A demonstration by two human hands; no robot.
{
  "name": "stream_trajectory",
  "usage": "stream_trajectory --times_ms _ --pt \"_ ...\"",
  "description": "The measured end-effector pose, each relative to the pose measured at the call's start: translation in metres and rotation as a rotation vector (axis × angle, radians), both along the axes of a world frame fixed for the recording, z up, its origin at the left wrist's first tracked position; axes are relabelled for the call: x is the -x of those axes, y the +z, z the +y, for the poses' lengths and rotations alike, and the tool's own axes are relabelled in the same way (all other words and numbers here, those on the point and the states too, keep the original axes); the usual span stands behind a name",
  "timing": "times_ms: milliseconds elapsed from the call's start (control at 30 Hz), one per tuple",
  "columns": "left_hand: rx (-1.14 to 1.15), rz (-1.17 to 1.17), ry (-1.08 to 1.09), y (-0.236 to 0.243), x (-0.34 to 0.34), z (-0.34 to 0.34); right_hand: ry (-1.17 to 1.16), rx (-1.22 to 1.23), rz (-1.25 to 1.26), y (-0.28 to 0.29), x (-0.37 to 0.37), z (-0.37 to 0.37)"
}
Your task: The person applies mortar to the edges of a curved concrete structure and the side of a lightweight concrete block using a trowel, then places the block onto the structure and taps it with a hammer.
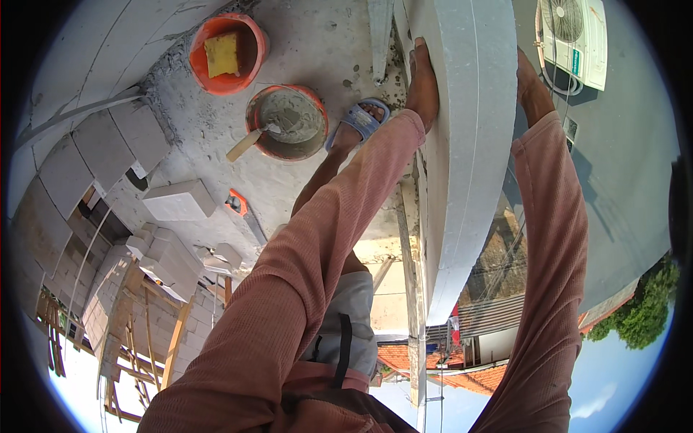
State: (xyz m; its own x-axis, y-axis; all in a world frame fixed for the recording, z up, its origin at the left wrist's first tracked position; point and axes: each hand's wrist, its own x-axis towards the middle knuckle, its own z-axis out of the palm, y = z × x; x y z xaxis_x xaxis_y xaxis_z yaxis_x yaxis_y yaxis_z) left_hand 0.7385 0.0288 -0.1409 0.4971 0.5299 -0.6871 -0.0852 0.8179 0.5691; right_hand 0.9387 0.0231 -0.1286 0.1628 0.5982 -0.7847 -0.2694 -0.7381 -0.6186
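Standing at the far left is one wall of pale grey blocks [105, 150]. Just to its right a single long block [173, 203] lies by itself on the concrete floor [289, 40]; below it are more loose blocks [172, 254], stacked too closely for me to count. Next comes one orange bucket [198, 59] with one yellow sponge [221, 56] in it, and, lower down, one handsaw [250, 224] with an orange handle. One orange-rimmed tub [312, 96] near the bucket holds grey mortar [292, 115]; one wooden-handled trowel [244, 146] rests across its rim, metal end inward. Beside the tub I see one foot in one blue sandal [369, 120].

Two pink-sleeved arms reach up either side of one thick grey wall [473, 144], which runs down the middle-right with a thin pale line along its top. The left hand [424, 86] is flat on its left face, fingers extended. The right hand [534, 92] is at its right edge; the wall partly covers those fingers, so I can't tell whether they grip. Farther right are one white air-conditioner unit [588, 43] and green foliage [642, 310].
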Motion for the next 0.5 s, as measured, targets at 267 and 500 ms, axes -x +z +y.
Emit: stream_trajectory --times_ms 267,500 --pt "0.156 0.094 0.115 0.033 0.014 -0.03 0.033 0.19 -0.639 0.041 -0.001 0.007" --pt "-0.46 0.349 -0.415 0.08 0.042 -0.08 -0.18 -0.188 -0.837 0.198 -0.039 -0.044"
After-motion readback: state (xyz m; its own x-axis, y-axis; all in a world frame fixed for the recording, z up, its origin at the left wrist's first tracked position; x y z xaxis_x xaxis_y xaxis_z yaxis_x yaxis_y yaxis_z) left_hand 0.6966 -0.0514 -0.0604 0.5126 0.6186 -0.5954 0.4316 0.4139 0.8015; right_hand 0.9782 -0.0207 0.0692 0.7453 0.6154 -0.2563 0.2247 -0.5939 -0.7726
